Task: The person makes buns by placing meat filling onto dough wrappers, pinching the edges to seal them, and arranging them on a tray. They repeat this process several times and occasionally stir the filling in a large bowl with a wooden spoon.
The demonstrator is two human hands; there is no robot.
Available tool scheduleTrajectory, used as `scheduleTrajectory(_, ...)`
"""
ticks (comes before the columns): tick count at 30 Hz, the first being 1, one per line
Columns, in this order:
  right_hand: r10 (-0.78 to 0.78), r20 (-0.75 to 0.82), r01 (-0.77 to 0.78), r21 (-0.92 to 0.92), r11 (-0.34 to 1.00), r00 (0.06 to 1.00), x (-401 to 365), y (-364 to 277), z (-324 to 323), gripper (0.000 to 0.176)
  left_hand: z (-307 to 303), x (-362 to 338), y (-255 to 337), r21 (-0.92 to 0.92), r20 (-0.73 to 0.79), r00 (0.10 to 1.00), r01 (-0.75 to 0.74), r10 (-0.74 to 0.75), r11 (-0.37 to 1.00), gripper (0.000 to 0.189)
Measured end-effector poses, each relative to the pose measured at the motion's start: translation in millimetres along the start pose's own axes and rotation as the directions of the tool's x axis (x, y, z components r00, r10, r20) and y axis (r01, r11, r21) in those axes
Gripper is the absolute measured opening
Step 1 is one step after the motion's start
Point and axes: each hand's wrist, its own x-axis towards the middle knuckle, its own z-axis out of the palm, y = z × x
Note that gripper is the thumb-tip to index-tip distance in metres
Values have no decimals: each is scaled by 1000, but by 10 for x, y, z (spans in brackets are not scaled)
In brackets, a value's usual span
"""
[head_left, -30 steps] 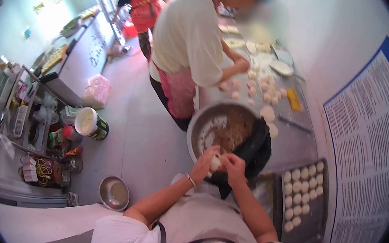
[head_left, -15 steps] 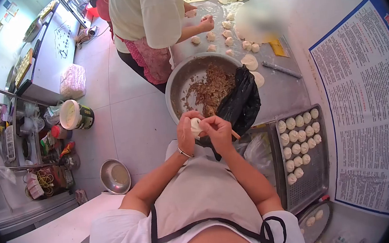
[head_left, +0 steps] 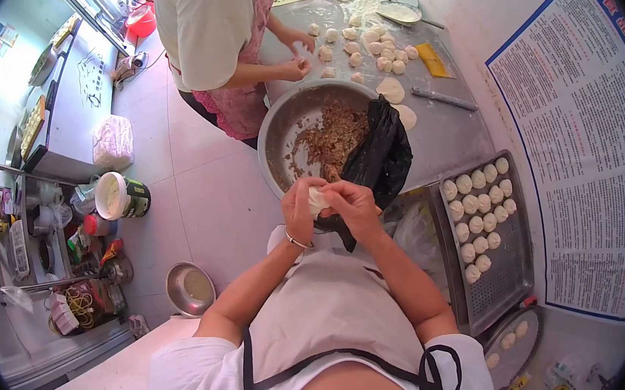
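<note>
A pale bun (head_left: pixel 317 202) sits between my two hands, in front of my apron. Round its left side curl the fingers of my left hand (head_left: pixel 301 210), which holds it. My right hand (head_left: pixel 354 207) pinches the dough's edge from the right. Just beyond both hands is a big metal bowl (head_left: pixel 267 140) with brown minced filling (head_left: pixel 340 133) inside. A black plastic bag (head_left: pixel 384 153) drapes over the bowl's right rim. To the right, a perforated metal tray (head_left: pixel 499 293) bears rows of pleated buns (head_left: pixel 483 198).
A co-worker in a pink apron (head_left: pixel 231 112) stands beyond the bowl, hands over the metal table (head_left: pixel 451 138). Dough pieces (head_left: pixel 387 54), a rolling pin (head_left: pixel 443 97) and a yellow scraper (head_left: pixel 432 60) lie there. A white bucket (head_left: pixel 120 195) and metal basin (head_left: pixel 190 288) are at left.
The co-worker's hands have moved apart, and the blurred pale shape over the table has gone. My hands remain at the bun, with the right fingers slightly shifted. The view has shifted a little.
</note>
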Motion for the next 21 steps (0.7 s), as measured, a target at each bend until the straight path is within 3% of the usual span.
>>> scheduleTrajectory(3,-108,20,109,-270,957,994,-72,-223,41,15,80,58,70,-90,-34,994,103,-107,991,43)
scheduleTrajectory(5,-207,70,215,-492,844,976,-112,-299,-19,16,167,66,90,-140,15,997,78,-77,987,46)
scheduleTrajectory(7,-296,192,344,-679,648,936,-137,-373,-147,20,221,74,143,-85,132,989,78,-66,993,50)
scheduleTrajectory(9,-483,419,608,-714,348,769,-126,-447,-251,20,211,124,244,74,313,945,71,-91,995,53)
scheduleTrajectory(10,-532,532,699,-693,173,659,-129,-499,-297,20,226,174,291,62,403,876,261,-263,963,56)
scheduleTrajectory(12,-425,678,757,-653,25,599,-235,-721,-341,20,281,280,340,101,566,617,607,-547,788,62)
scheduleTrajectory(13,-360,740,782,-622,-46,568,-275,-803,-375,20,318,327,288,128,623,502,691,-600,711,64)
scheduleTrajectory(15,-346,670,712,-702,-9,657,-277,-873,-511,25,440,401,111,210,717,244,817,-653,537,68)
scheduleTrajectory(16,-337,628,669,-743,6,701,-318,-905,-581,28,538,375,42,72,684,313,870,-660,487,66)
scheduleTrajectory(18,-405,497,599,-781,176,767,-412,-921,-640,40,832,295,-105,-191,603,403,911,-688,366,63)
scheduleTrajectory(19,-435,415,551,-794,256,799,-458,-921,-676,47,827,314,-159,-152,722,350,922,-597,356,74)
scheduleTrajectory(21,-427,256,435,-808,398,867,-631,-899,-859,54,1186,198,2,-177,600,406,907,-689,381,75)
